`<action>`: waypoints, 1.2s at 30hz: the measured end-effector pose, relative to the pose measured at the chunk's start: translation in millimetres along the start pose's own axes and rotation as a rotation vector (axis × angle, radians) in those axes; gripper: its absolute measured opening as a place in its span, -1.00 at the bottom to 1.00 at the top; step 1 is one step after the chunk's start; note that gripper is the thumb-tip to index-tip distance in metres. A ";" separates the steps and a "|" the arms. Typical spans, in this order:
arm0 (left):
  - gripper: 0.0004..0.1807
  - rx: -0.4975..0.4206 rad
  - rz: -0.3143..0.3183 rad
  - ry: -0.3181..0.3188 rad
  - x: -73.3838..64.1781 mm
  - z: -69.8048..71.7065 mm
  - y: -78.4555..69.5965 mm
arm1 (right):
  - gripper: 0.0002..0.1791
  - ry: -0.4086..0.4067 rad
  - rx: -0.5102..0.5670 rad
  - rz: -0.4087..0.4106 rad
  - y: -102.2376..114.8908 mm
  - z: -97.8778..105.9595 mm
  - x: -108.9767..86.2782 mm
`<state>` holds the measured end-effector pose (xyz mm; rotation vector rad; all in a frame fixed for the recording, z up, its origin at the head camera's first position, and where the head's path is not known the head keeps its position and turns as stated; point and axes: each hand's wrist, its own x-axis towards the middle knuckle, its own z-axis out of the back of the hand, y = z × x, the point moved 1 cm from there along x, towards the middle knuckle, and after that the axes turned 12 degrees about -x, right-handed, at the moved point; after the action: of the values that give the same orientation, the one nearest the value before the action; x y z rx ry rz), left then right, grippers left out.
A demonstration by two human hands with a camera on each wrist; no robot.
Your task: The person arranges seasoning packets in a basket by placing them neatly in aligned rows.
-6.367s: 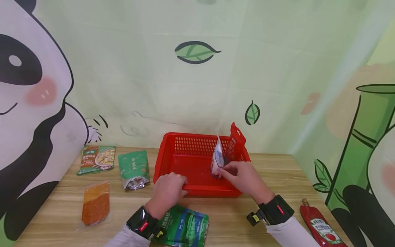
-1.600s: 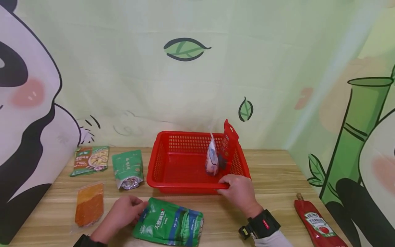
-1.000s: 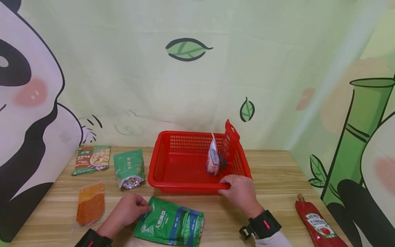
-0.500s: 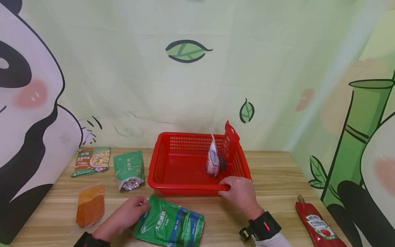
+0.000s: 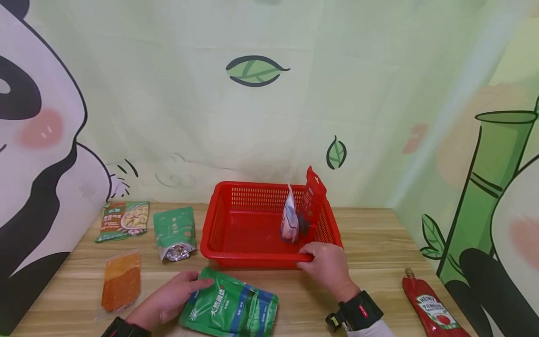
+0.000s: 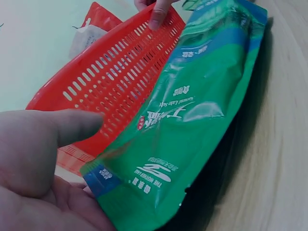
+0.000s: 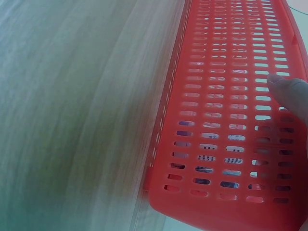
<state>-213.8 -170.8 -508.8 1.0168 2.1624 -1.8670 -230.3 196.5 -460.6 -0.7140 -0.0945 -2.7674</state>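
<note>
My left hand [image 5: 174,295] is at the left end of a green pouch of lake salt [image 5: 231,304], thumb over its upper corner and the other fingers behind it. In the left wrist view, the pouch [image 6: 178,115] leans with its near edge off the table and a dark shadow beneath. My right hand [image 5: 328,267] grips the front rim of a red plastic basket [image 5: 248,260] near its right corner; the right wrist view shows the thumb [image 7: 288,94] outside the slotted wall. Inside the basket, on the right, stand a white-and-pink packet [image 5: 289,220] and a red packet [image 5: 311,201].
Left of the basket lie a green foil pouch [image 5: 174,229], a soup-picture packet [image 5: 124,220] and a clear bag of orange powder [image 5: 121,283]. A Heinz ketchup pouch [image 5: 433,306] lies at the right on the wooden table [image 5: 370,234]. A printed cloth [image 5: 168,117] hangs behind.
Earlier my left hand held the basket rim and my right hand was at the white-and-pink packet. Now the right hand holds the rim, and the left thumb has moved farther over the salt pouch.
</note>
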 end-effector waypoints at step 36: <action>-0.60 0.301 -0.139 0.022 -30.0 -32.4 -37.7 | -0.75 0.064 -0.021 0.001 2.5 4.7 1.9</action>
<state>-200.4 -154.3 -454.8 0.9575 2.0533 -2.3089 -228.9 194.2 -455.6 -0.6301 -0.0528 -2.7915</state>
